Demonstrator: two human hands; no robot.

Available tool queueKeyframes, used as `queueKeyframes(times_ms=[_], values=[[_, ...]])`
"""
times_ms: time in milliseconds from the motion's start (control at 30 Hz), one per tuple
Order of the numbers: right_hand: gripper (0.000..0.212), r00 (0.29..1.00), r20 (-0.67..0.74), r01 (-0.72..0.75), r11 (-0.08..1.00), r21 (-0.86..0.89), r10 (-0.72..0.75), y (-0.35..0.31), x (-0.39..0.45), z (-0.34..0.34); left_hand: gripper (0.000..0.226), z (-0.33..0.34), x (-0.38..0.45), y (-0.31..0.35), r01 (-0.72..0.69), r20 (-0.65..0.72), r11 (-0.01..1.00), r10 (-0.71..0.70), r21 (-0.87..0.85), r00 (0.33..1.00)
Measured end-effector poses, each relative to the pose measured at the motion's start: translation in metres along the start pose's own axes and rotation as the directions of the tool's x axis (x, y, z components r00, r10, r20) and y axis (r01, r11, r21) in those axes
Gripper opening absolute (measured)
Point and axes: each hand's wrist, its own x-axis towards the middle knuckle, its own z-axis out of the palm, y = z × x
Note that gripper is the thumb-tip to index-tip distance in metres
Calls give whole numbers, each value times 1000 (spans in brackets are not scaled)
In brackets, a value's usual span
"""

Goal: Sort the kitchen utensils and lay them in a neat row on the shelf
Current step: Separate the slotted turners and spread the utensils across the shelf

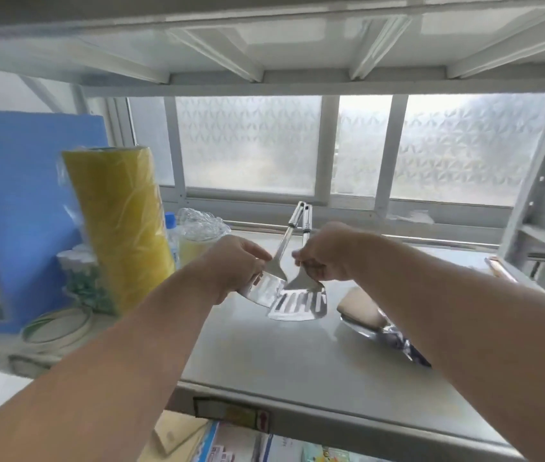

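Here each hand, left hand (231,265) and right hand (326,253), pinches a spatula neck.

One head-worn view looks forward and slightly down, close onto the shelf (297,355) (frosted window (247,145) behind).
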Motion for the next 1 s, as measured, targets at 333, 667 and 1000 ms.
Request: queueKeyframes(times_ms=[333, 667, 1000], values=[[31, 943, -79, 185, 706, -684, -324, 22, 11, 77, 38, -30, -29, -28, 4, 6, 809, -9, 588, 1000], [38, 882, 79, 328, 485, -811, -464, 15, -9, 49, 69, -9, -22, -16, -27, 82, 590, -67, 807, 994], [32, 941, -297, 0, 878, -479, -162, 50, -39, -130, 59, 92, -2, 53, -268, 324, 815, 106, 513, 940]])
